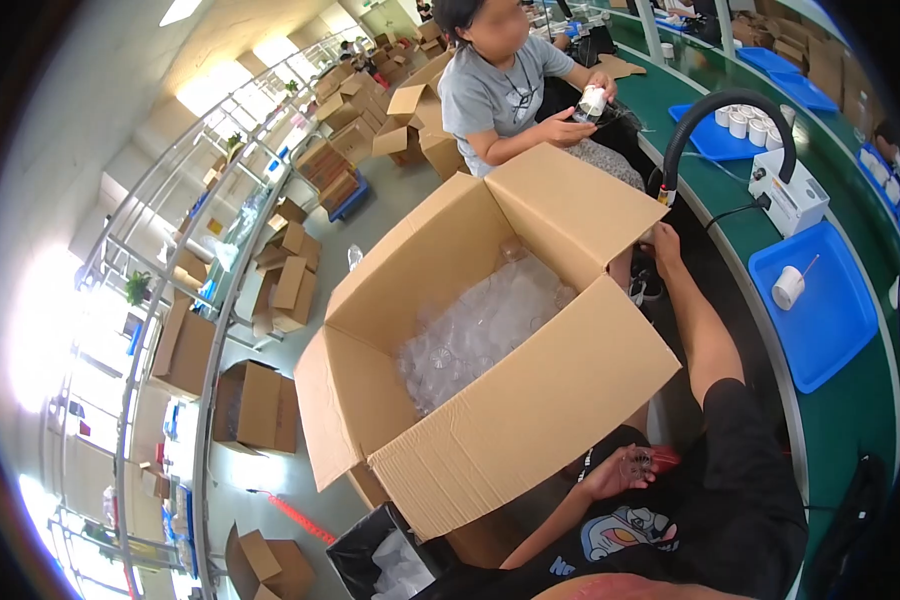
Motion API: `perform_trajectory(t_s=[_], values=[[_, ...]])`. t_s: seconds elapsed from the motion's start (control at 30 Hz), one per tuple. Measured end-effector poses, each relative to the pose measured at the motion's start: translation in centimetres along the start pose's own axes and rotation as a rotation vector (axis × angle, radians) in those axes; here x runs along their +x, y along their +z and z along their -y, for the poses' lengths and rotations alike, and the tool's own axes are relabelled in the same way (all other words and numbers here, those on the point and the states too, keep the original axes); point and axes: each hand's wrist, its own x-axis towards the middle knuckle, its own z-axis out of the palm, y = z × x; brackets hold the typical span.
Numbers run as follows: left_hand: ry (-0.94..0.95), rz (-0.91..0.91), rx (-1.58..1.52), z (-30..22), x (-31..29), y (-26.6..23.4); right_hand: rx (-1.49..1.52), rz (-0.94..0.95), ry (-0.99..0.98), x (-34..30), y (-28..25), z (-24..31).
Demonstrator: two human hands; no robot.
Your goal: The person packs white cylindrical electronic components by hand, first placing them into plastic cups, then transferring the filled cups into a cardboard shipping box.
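My left hand (615,478) is low in front of my body, fingers closed around a small clear plastic container (638,463). Its exact shape is hard to make out. My right arm reaches forward, and my right hand (662,245) is beside the right flap of a large open cardboard box (530,425); its fingers are partly hidden there. Just above that hand hangs the nozzle end of a black flexible hose (685,130), joined to a white machine (790,190). Inside the box lie many clear plastic containers (480,325) with filmy plastic.
Right of me, a green conveyor (840,440) carries a blue tray (820,340) with a white cup (788,288). Across the box sits a person (515,95) holding a jar (590,104). A black bin (355,550) with plastic inside is at lower left. Cartons (255,405) and metal racks stand further left.
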Motion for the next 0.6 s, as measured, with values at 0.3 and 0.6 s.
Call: perform_trajectory(t_s=[0.3, 0.6], values=[[-0.099, 0.038, 0.033, 0.6, 1.4, 0.1, -0.498, -0.019, -0.352, -0.5, -2.5, 2.1], [0.048, -0.087, -0.425, -1.3, 0.6, -1.3, 0.262, 0.272, 0.662, -19.1, -18.7, 2.9]])
